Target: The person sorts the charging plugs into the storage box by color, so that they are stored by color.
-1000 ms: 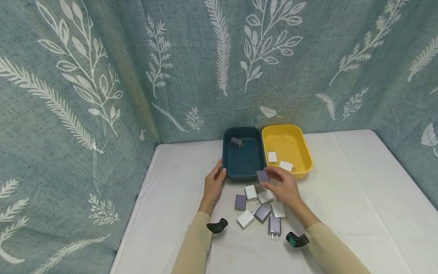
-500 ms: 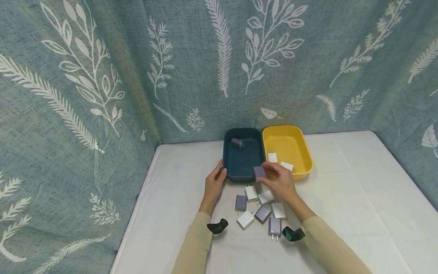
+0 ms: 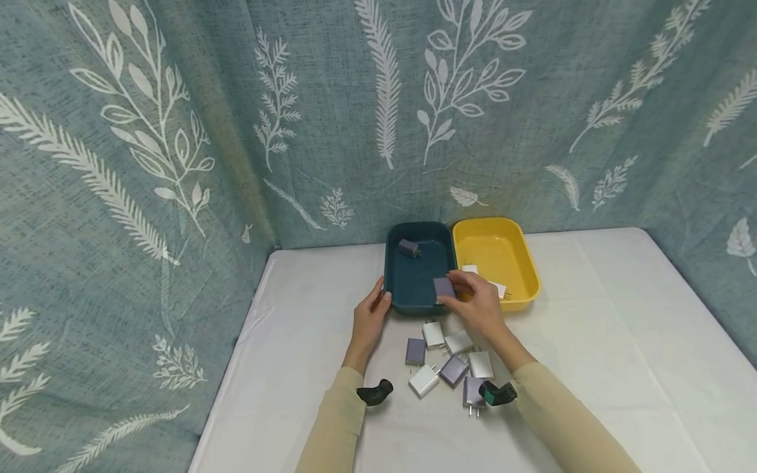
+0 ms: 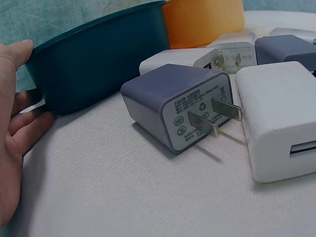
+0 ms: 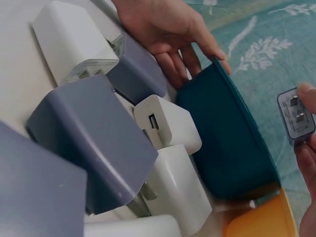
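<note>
My right hand (image 3: pixel 480 307) pinches a purple wall charger (image 3: pixel 443 288) between thumb and fingers, over the near right part of the dark teal bin (image 3: pixel 412 282). In the right wrist view, that charger (image 5: pixel 297 116) shows its two metal prongs. My left hand (image 3: pixel 370 323) touches the bin's near left corner, its thumb up at the rim and other fingers low against the wall (image 4: pixel 94 64). Another purple charger (image 3: pixel 409 247) lies inside this bin. In front lie several loose chargers, white (image 3: pixel 424 380) and purple (image 3: pixel 415 351), prongs pointing different ways.
A yellow bin (image 3: pixel 497 246) stands against the teal bin's right side and contains white chargers (image 3: pixel 500 289), partly hidden by my right hand. A patterned curtain (image 3: pixel 331 131) hangs behind the white-covered table (image 3: pixel 609 328). Black wrist cameras (image 3: pixel 376 393) stick out over the table.
My right hand has moved left and slightly farther away, carrying the purple charger from the teal bin's near right rim to over its inside. My left hand has stayed at the corner.
</note>
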`<action>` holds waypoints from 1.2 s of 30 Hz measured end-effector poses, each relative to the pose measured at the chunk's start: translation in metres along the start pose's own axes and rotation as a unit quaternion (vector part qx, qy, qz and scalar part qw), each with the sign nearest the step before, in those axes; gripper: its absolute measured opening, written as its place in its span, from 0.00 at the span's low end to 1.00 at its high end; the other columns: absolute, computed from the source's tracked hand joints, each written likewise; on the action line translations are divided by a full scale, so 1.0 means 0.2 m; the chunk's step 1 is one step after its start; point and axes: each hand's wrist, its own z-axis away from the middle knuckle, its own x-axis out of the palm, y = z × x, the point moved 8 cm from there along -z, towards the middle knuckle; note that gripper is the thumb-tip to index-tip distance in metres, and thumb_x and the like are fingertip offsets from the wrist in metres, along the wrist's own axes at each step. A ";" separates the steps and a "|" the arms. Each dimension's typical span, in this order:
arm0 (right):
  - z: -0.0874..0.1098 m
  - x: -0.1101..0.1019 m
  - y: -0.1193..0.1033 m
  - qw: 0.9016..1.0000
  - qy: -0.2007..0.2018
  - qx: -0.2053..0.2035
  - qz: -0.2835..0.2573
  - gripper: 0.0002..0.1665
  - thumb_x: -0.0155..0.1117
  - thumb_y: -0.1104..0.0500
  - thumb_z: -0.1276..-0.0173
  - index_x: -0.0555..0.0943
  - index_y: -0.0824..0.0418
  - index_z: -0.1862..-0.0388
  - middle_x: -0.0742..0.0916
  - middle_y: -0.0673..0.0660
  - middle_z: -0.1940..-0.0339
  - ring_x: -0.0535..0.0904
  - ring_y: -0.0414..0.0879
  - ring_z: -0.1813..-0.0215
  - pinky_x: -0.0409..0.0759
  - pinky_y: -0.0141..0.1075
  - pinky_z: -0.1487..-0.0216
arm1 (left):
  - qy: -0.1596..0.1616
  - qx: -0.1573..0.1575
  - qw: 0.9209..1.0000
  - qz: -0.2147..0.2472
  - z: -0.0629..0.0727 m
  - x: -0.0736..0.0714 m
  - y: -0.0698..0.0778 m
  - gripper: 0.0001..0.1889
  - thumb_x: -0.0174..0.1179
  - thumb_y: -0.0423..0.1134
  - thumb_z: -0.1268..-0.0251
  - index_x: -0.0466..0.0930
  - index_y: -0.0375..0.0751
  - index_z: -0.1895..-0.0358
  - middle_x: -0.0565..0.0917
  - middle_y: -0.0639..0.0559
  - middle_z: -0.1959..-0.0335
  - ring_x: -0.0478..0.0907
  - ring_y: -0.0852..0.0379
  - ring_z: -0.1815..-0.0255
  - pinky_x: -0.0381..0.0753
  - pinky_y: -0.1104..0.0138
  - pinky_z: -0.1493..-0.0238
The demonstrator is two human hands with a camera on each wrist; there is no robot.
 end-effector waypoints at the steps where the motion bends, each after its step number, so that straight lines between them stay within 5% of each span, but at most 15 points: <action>1: -0.01 0.00 0.00 1.000 0.000 -0.002 0.002 0.32 0.78 0.60 0.47 0.79 0.68 0.43 0.85 0.64 0.46 0.84 0.56 0.47 0.83 0.44 0.44 | 0.003 0.002 1.000 0.002 -0.01 0.00 -0.03 0.26 0.53 0.46 0.26 0.64 0.47 0.27 0.67 0.50 0.27 0.68 0.49 0.28 0.69 0.56 0.29; 10: -0.05 0.03 -0.01 1.000 -0.005 0.006 0.020 0.32 0.77 0.59 0.46 0.79 0.66 0.42 0.85 0.63 0.46 0.84 0.56 0.47 0.83 0.46 0.44 | 0.008 0.011 1.000 -0.003 -0.01 0.01 -0.05 0.26 0.53 0.47 0.26 0.65 0.51 0.27 0.67 0.52 0.27 0.68 0.51 0.28 0.69 0.57 0.29; 18: -0.08 0.04 -0.02 0.999 -0.012 0.012 0.030 0.32 0.76 0.58 0.44 0.78 0.66 0.42 0.85 0.62 0.46 0.83 0.55 0.45 0.82 0.44 0.42 | -0.017 0.006 1.000 -0.009 0.04 -0.01 0.12 0.26 0.52 0.42 0.25 0.63 0.38 0.28 0.66 0.46 0.27 0.67 0.46 0.28 0.70 0.58 0.30; 36: -0.11 0.01 -0.08 1.000 0.006 -0.007 0.012 0.31 0.76 0.60 0.43 0.78 0.68 0.42 0.85 0.64 0.46 0.82 0.59 0.44 0.82 0.45 0.42 | -0.021 0.002 1.000 -0.001 0.05 -0.02 0.12 0.27 0.52 0.42 0.25 0.63 0.40 0.27 0.66 0.47 0.27 0.66 0.47 0.27 0.68 0.57 0.29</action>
